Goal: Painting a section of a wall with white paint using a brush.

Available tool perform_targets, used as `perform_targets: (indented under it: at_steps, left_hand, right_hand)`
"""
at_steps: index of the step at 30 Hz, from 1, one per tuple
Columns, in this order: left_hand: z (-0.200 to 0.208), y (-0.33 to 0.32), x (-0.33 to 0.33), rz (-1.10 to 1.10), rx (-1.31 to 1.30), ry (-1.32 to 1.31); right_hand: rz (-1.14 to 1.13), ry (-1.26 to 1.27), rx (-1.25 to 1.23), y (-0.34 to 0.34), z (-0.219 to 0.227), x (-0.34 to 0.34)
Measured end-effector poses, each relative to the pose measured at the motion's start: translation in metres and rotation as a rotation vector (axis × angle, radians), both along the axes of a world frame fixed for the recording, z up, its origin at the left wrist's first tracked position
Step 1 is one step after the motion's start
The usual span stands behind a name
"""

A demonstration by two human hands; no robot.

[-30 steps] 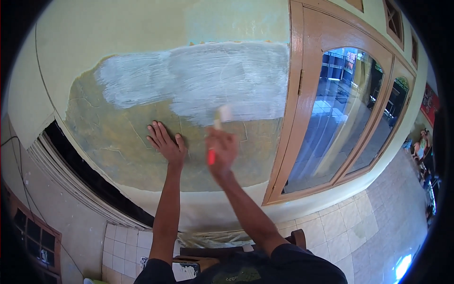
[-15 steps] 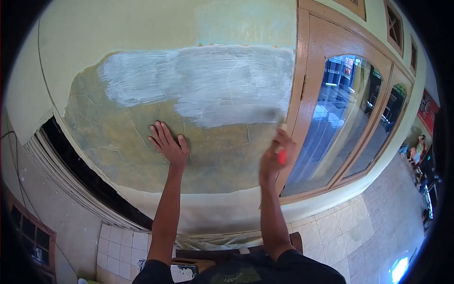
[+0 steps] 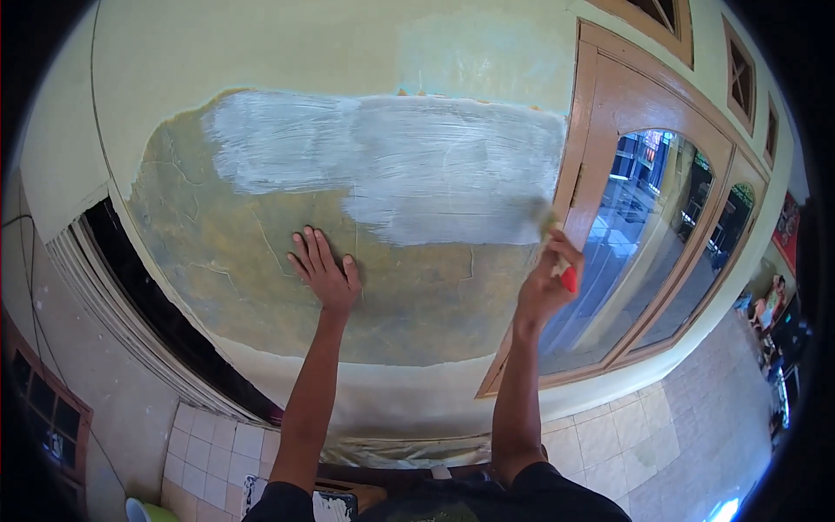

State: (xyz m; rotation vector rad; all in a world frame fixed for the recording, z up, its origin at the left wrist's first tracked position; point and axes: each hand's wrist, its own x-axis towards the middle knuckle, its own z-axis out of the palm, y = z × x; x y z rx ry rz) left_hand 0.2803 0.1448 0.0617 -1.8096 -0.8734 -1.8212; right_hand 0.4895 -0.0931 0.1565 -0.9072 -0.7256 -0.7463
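Note:
My right hand (image 3: 548,283) is closed around a paintbrush (image 3: 569,279) with a red handle end. Its bristles touch the wall at the lower right corner of a white-coated patch (image 3: 452,165), close beside the door frame. Streaky brush marks run sideways across that patch. Below and left of it lies a bare, olive-brown patch (image 3: 409,304) of wall with fine cracks. On this bare area my left hand (image 3: 327,271) rests flat, fingers spread and holding nothing.
A brown wooden door (image 3: 600,113) with arched glass stands right of the patch. At lower left a dark gap (image 3: 165,304) runs along the wall. A white-smeared container (image 3: 335,505) sits below me, and a green-white bucket (image 3: 150,511) at the bottom left. People (image 3: 770,300) are far right.
The view has shifted, so the wall sits farther right and lower. My right hand has moved right and slightly up against the wall with the brush. My left hand stays in place.

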Motion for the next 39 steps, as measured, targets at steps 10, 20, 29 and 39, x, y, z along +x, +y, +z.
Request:
perform_targets:
  at_steps: [10, 20, 29, 39]
  left_hand:
    - [-0.009, 0.002, 0.013, 0.006, 0.023, 0.017]
    - [-0.003, -0.005, 0.018, 0.004, -0.004, 0.014]
    - [-0.005, -0.004, 0.014, 0.007, 0.008, 0.024]
    - [0.002, -0.006, 0.014, -0.002, -0.008, 0.019]
  right_hand:
    - [0.168, -0.491, -0.277, 0.081, 0.019, -0.107]
    - [-0.192, -0.106, 0.003, 0.008, 0.058, 0.011]
    - [0.32, -0.538, -0.046, 0.076, 0.072, -0.081]
    - [-0.192, -0.247, 0.022, 0.05, 0.113, -0.024]
